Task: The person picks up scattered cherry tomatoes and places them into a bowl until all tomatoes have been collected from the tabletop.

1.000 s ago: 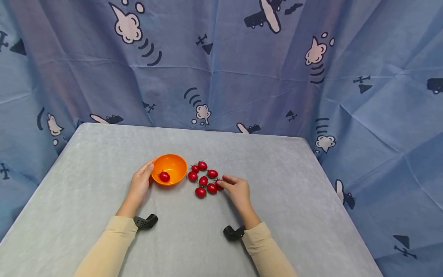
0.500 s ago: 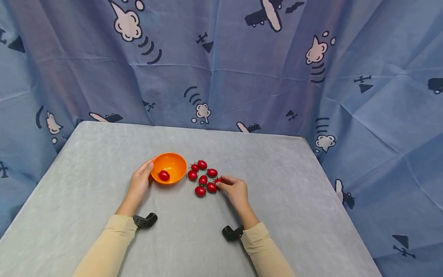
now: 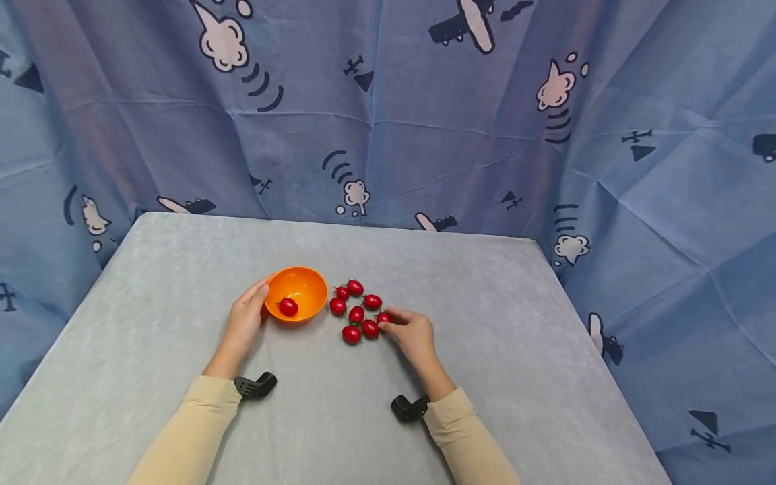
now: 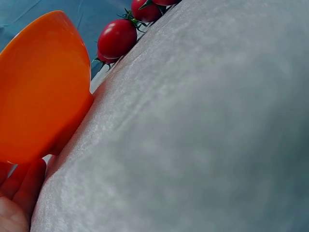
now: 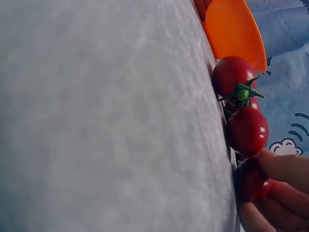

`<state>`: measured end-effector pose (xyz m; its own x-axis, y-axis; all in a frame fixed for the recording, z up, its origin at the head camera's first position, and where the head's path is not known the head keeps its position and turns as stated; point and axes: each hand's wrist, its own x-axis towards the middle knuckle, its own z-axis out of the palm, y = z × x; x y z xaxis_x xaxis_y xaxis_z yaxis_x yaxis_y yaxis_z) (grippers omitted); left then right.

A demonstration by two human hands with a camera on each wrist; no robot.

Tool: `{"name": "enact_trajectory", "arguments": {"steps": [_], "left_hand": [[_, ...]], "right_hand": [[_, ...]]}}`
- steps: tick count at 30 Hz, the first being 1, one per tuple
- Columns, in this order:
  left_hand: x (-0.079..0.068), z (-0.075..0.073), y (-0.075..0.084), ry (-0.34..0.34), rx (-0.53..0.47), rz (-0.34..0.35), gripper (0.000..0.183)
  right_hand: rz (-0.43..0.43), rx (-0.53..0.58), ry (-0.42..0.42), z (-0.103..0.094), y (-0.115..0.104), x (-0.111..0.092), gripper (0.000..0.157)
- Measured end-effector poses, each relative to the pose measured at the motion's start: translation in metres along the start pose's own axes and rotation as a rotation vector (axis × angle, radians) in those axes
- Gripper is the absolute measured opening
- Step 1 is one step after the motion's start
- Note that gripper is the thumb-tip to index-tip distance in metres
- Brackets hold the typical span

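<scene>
My left hand [image 3: 244, 323] holds an orange bowl [image 3: 312, 296] by its left side, thumb at the rim. One red cherry tomato [image 3: 287, 307] lies inside the bowl. In the left wrist view, fingers [image 4: 29, 186] lie against the lower wall of the bowl [image 4: 43, 92]. My right hand [image 3: 415, 339] pinches a cherry tomato [image 5: 251, 180] between thumb and fingers, at the right end of a loose group. Close beside it sits another cherry tomato [image 5: 247, 130] with a green stem. The pinched one is partly hidden by the fingers.
Several more cherry tomatoes [image 3: 351, 335] lie between the bowl and my right hand on the grey-clothed table [image 3: 339, 417]. Behind the table hangs a blue patterned curtain [image 3: 412, 168]. A black device [image 3: 256, 386] is worn on each wrist.
My right hand has shifted very slightly left and keeps its fingers at the same tomato. The left hand and the bowl stay in place.
</scene>
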<state>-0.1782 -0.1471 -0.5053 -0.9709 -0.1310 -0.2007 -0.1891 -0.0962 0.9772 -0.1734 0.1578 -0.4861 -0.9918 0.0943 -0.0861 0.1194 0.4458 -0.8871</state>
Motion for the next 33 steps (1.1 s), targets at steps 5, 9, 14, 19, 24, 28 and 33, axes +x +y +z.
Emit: {"name": "enact_trajectory", "arguments": {"steps": [5,9,14,19,24,28,33], "left_hand": [[-0.001,0.001,0.000,0.000,0.000,0.001,0.052],[-0.001,0.000,0.000,-0.005,0.010,0.001,0.053],[0.000,0.000,-0.001,-0.006,0.009,-0.010,0.054],[0.000,0.001,-0.001,-0.006,0.015,-0.010,0.054],[0.001,0.001,-0.001,-0.014,0.018,-0.015,0.055],[0.001,0.001,0.000,-0.019,0.012,-0.012,0.054],[0.000,0.000,0.001,-0.014,-0.002,-0.006,0.052]], "right_hand": [[-0.011,-0.019,-0.009,-0.001,-0.001,0.000,0.032],[-0.009,-0.023,-0.009,0.000,-0.001,0.000,0.031],[0.011,-0.034,-0.003,-0.001,0.000,0.002,0.031],[0.039,-0.039,0.005,-0.004,-0.001,0.003,0.032],[0.065,-0.018,0.020,-0.010,-0.005,0.001,0.032],[0.046,-0.012,0.015,-0.013,-0.013,-0.002,0.034],[0.014,-0.010,0.011,-0.011,-0.021,-0.003,0.035]]}}
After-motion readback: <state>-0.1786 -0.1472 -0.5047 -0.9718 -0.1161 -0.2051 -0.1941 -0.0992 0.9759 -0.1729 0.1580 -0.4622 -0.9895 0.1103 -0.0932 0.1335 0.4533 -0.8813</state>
